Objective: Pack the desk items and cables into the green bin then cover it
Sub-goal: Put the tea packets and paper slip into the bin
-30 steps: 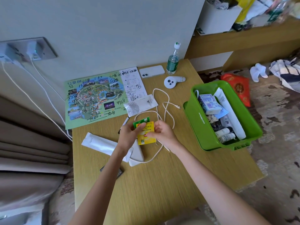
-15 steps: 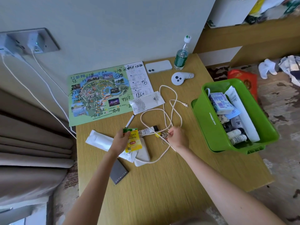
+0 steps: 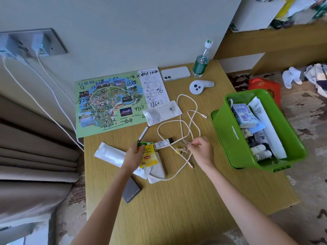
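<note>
My left hand (image 3: 133, 157) holds a yellow tea packet (image 3: 150, 156) and a green packet (image 3: 143, 144) above the desk. My right hand (image 3: 201, 151) pinches a small clear wrapper (image 3: 184, 142) lying on the looped white cable (image 3: 187, 124). A small yellow item (image 3: 179, 150) lies just left of that hand. The green bin (image 3: 228, 137) stands at the desk's right edge, holding tubes, small bottles and a tissue pack. A small tube (image 3: 161, 143), a white power bank (image 3: 157, 171) and a long white packet (image 3: 109, 154) lie near my left hand.
A map sheet (image 3: 108, 103), a white sachet (image 3: 161, 112), a pen (image 3: 143, 133), a phone (image 3: 175, 73), a water bottle (image 3: 201, 61), a white handheld device (image 3: 199, 86) and a grey card (image 3: 131, 190) lie on the desk (image 3: 177, 200). Two chargers with cables hang from the wall socket (image 3: 40, 48).
My right hand let go of the yellow packet and moved right to the wrapper on the cable. My left hand kept the packets and shifted left.
</note>
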Demonstrator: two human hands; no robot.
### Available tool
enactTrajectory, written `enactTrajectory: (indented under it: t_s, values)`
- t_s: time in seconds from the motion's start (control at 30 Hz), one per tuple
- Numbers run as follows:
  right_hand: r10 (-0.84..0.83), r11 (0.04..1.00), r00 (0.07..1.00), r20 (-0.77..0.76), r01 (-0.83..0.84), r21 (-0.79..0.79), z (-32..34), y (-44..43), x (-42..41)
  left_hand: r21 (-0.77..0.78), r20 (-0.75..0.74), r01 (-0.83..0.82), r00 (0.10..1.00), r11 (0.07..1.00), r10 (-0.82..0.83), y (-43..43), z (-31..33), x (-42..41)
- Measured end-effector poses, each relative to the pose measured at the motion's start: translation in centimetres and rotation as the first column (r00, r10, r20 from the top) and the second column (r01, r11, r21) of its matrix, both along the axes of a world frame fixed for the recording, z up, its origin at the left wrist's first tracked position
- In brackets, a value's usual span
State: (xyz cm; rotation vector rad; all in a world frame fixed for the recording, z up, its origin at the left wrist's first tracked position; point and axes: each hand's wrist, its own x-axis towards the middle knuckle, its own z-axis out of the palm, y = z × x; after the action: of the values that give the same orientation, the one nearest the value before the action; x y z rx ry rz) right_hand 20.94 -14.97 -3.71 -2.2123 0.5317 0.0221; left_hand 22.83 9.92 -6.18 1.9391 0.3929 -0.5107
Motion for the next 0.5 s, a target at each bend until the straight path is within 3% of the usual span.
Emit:
enactTrajectory:
  t_s: [0.17,0.4,0.5]
  values:
    - [-0.104,0.939,0.993,0.055,0.079,0.335,2.7,-0.2,0.0,-0.014,-0.002,-0.003,1.000,1.000,0.003,-0.1,0.5,0.0]
    - [-0.093,0.841,0.995,0.049,0.052,0.538,4.4,0.7,1.6,-0.142,-0.003,-0.036,0.999,0.989,0.036,-0.1,2.1,0.3]
    - [0.004,0.872,1.000,0.019,-0.012,0.489,4.1,1.6,2.5,-0.178,0.021,-0.064,0.997,0.982,0.069,0.2,2.6,0.4]
